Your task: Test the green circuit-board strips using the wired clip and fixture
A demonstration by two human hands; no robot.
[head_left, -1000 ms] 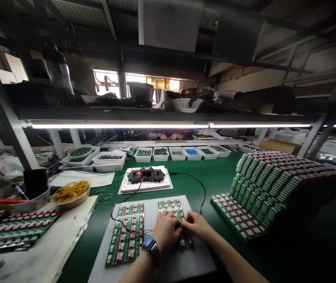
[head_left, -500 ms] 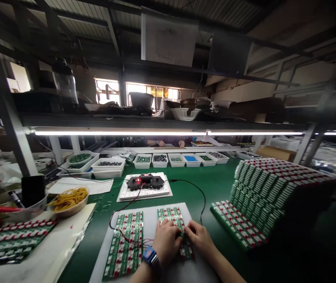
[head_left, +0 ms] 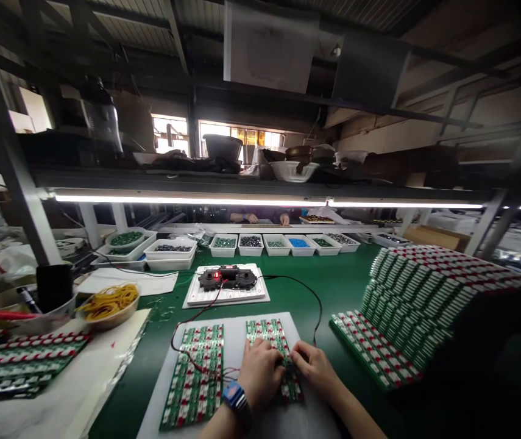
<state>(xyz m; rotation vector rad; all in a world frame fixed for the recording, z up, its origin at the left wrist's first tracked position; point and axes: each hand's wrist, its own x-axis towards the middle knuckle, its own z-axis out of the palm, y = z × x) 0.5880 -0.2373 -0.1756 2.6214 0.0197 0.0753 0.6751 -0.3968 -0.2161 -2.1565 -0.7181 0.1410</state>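
Observation:
My left hand [head_left: 260, 371], a blue strap [head_left: 233, 396] on its wrist, rests over a green circuit board panel [head_left: 267, 329] with rows of white and red parts. Its fingers are curled down on the panel and hide what lies under them. At the panel's right edge, my right hand [head_left: 314, 367] has thumb and fingertips pinched together, touching the board; anything between them is too small to make out. A second circuit board panel [head_left: 196, 375] lies to the left on the same white sheet [head_left: 237, 341]. Thin red and black wires [head_left: 196, 364] cross it towards my left hand.
Beyond the panels, a black device [head_left: 227, 278] with a red display sits on a white tray [head_left: 260, 297]. Stacked panels [head_left: 406, 305] stand at right. Parts bins [head_left: 276, 245] line the back; rubber bands [head_left: 111, 302] are at left. A co-worker's hands [head_left: 253, 217] show far behind.
The view has shifted slightly, moving the scene a little within the picture. Both hands keep nearly the same place and pose at the right-hand panel.

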